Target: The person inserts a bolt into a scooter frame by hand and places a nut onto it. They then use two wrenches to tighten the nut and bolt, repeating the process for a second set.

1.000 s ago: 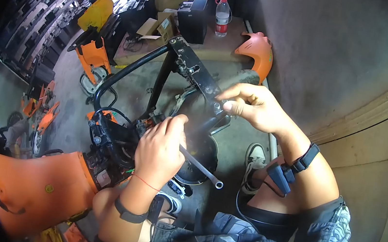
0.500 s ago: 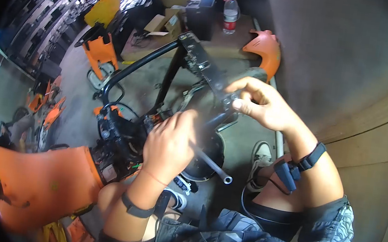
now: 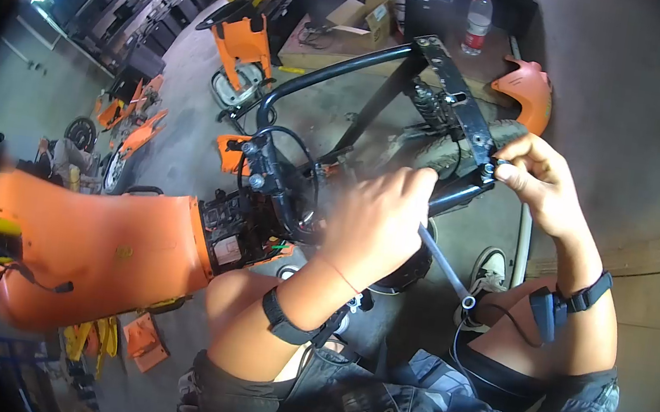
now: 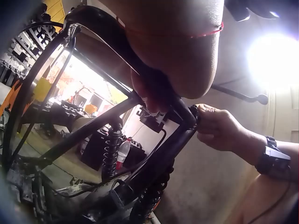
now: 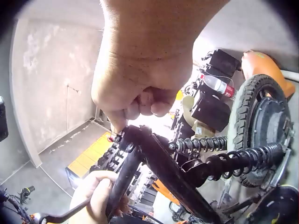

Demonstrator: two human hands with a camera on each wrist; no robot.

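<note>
A black metal frame (image 3: 459, 98) rises in the middle of the head view, a flat drilled plate along its top. My left hand (image 3: 378, 221) is curled round a steel wrench (image 3: 447, 267), whose ring end points toward my legs; in the left wrist view the wrench (image 4: 238, 94) sticks out past the hand. In the right wrist view the left fingers (image 5: 96, 196) lie beside a frame tube. At the plate's near end my right hand (image 3: 545, 184) pinches a small dark part by a bolt (image 3: 488, 170); its exact shape is hidden by the fingertips.
An orange body panel (image 3: 99, 251) stands at the left. Behind the frame are a low platform with a bottle (image 3: 477, 24), a cardboard box (image 3: 363, 17) and an orange fender (image 3: 525, 94). A wheel (image 5: 254, 126) and spring shocks (image 5: 243, 163) sit under the frame.
The head view has swung left, so the frame and both hands appear farther right. The right fingertips are drawn closer together at the plate's end. The left hand keeps hold of the wrench.
</note>
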